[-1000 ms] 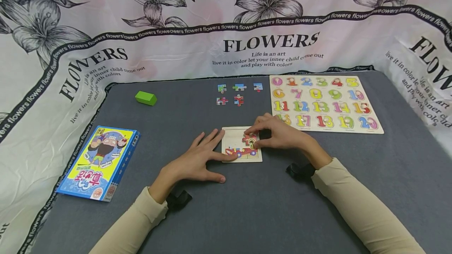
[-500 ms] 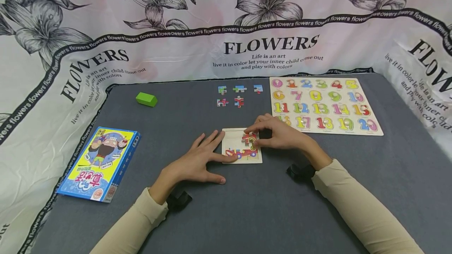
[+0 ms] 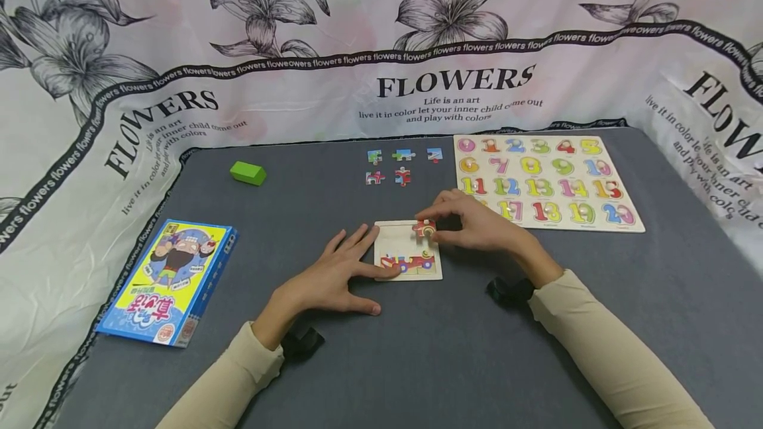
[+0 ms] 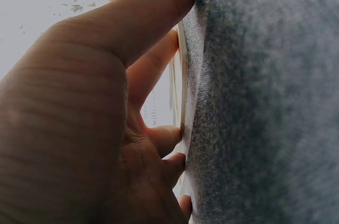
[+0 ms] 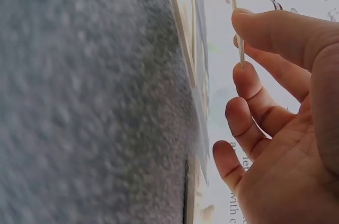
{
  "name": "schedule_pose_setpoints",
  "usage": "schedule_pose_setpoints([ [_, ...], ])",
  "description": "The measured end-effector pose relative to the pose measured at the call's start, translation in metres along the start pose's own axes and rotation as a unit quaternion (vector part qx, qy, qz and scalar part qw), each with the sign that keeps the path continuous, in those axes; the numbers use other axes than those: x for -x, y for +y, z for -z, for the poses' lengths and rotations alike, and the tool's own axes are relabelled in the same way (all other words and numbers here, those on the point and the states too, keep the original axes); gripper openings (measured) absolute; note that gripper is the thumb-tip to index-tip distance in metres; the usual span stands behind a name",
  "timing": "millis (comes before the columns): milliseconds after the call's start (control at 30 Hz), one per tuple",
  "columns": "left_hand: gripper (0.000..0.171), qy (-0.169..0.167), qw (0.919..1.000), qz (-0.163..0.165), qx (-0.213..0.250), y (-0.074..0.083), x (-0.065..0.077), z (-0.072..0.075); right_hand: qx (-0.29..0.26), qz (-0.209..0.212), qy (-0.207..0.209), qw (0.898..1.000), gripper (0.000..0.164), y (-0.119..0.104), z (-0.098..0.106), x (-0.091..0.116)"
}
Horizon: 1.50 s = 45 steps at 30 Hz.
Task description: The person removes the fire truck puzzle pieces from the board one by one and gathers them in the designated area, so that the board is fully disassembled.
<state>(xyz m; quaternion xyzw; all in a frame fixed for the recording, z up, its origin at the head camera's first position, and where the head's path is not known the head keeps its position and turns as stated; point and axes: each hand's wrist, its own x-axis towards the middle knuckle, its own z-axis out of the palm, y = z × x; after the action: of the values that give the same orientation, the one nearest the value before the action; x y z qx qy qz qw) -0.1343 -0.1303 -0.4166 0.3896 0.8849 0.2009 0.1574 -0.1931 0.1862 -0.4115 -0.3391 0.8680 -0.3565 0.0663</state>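
Note:
A small square wooden puzzle tray (image 3: 393,237) lies on the grey table, with joined red and purple jigsaw pieces (image 3: 418,263) along its near side. My left hand (image 3: 330,277), fingers spread, rests at the tray's left edge; its index finger reaches over the near-left corner. Between thumb and fingers, my right hand (image 3: 473,224) pinches a red jigsaw piece (image 3: 424,228) with a yellow ring on it, over the tray's far right part. In the right wrist view this thin piece (image 5: 241,49) is seen edge-on, raised clear of the tray; the other fingers are loosely curled.
Several loose jigsaw pieces (image 3: 403,176) lie beyond the tray. At the back right is a number board (image 3: 554,184), partly behind my right hand. A blue and yellow box (image 3: 169,283) and a green block (image 3: 248,173) sit on the left. A printed floral cloth (image 3: 453,98) hangs behind.
The pinched jigsaw piece has shifted slightly away from the joined pieces, toward the far right of the tray. My left hand stays in place. The head view has tilted up a little.

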Motion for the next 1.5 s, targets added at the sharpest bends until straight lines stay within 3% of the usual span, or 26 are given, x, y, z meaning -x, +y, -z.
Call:
schedule_pose_setpoints([
  [600, 0.068, -0.003, 0.9999, 0.012, 0.004, -0.002, 0.002, -0.002, -0.028, -0.027, 0.025, 0.999, 0.039, 0.011, 0.022, -0.006],
  [1333, 0.067, 0.000, 0.9999, 0.009, 0.006, -0.004, 0.002, -0.003, 0.015, -0.069, 0.018, 0.997, 0.037, 0.038, 0.044, -0.026],
  [1500, 0.068, 0.000, 1.0000, 0.008, 0.005, -0.003, 0.001, -0.003, 0.017, -0.059, 0.009, 0.998, 0.036, 0.044, 0.049, -0.035],
])
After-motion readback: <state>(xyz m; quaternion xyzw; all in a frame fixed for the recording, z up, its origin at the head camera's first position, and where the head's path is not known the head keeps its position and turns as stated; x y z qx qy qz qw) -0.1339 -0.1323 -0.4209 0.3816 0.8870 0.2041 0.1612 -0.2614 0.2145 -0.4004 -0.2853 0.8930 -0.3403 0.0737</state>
